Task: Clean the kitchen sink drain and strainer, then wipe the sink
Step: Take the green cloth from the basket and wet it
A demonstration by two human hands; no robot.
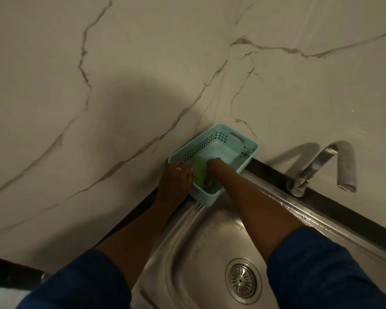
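Brushed steel sink [201,241], glossy, with streaked reflections. Its slotted strainer [243,281] is shiny metal. The tap [321,166] is polished metal with a duller spout. A pale blue-green basket [212,139] is smooth, perforated plastic with a soft sheen. The green cloth [198,172] inside looks soft and matt. The wall [143,63] is smooth, veined, marble-look stone. The worktop [354,216] edge is dark and glossy. The sleeves [321,275] are dark blue fabric.

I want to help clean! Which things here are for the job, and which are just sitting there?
For the job: sink, drain strainer, green cloth in the right hand, blue basket holding it.
Just there: faucet, marble wall.
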